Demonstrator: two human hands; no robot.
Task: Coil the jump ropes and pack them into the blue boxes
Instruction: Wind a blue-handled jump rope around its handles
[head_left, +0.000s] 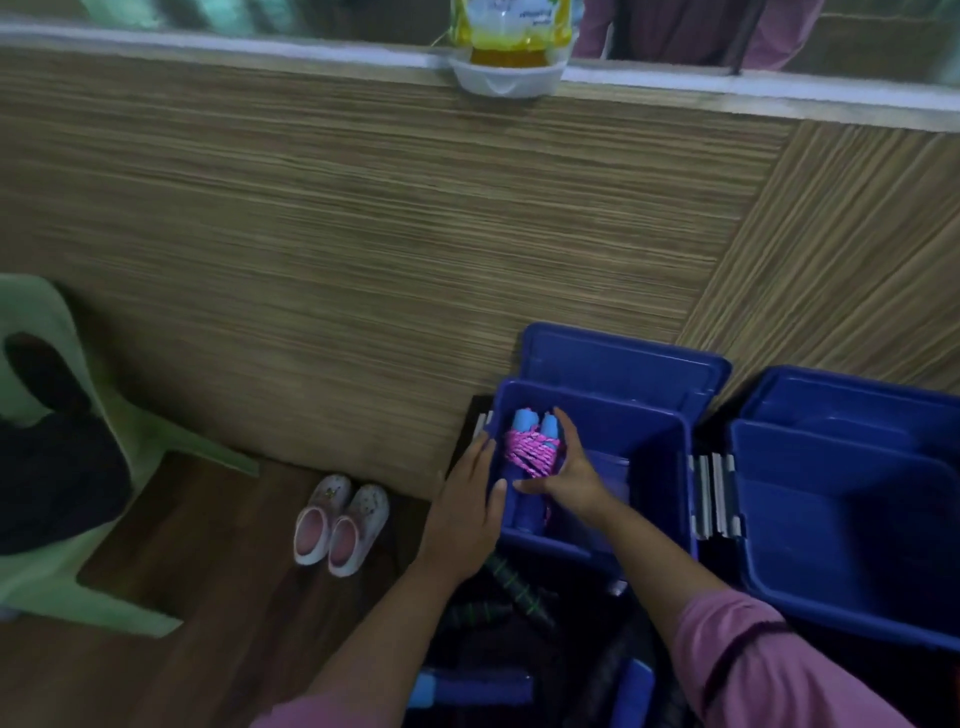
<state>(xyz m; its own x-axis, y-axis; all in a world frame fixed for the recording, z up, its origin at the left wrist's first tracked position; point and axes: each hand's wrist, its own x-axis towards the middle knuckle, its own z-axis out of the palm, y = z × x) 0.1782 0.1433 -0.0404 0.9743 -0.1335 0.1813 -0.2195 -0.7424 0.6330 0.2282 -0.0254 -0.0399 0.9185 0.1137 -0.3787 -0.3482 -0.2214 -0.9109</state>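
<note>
A coiled jump rope (530, 451), pink cord wound round two light-blue handles, sits inside the left blue box (649, 441). My right hand (571, 473) curls round its right side, thumb under the cord. My left hand (470, 493) lies with straight fingers on the box's left wall beside the rope. A second blue box (841, 519) stands open to the right; its inside is dark. Below the boxes lie more ropes in shadow: a black and green one (511, 582) and blue handles (467, 688).
Each box has its lid raised at the back against a wood-grain wall (363, 234). A green plastic chair (62, 467) stands at the left, small pink shoes (340, 525) on the floor. A white bowl with a yellow bag (506, 57) sits on the ledge above.
</note>
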